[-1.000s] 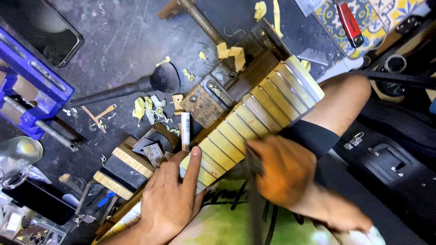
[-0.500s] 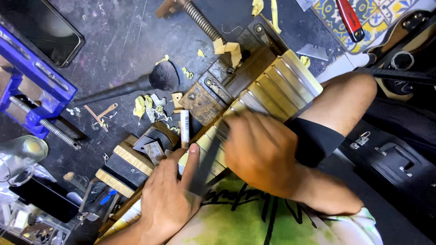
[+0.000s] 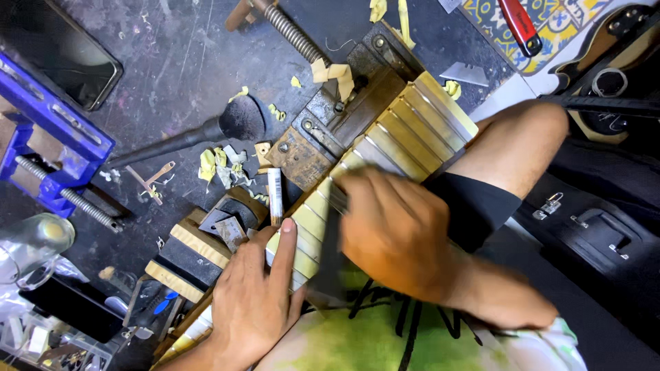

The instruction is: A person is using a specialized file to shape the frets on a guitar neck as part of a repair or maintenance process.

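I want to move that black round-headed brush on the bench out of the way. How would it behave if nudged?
The black brush looks light: a slim handle and a fluffy round head. Its handle seems round, so it may roll a little, though the bristle head would likely drag and stop it. A push would probably also sweep the yellow tape scraps lying beside it.

Your guitar neck (image 3: 385, 148) lies clamped across the bench; brush (image 3: 206, 130) and vise (image 3: 48, 137) left of it, knife (image 3: 519, 24) far right
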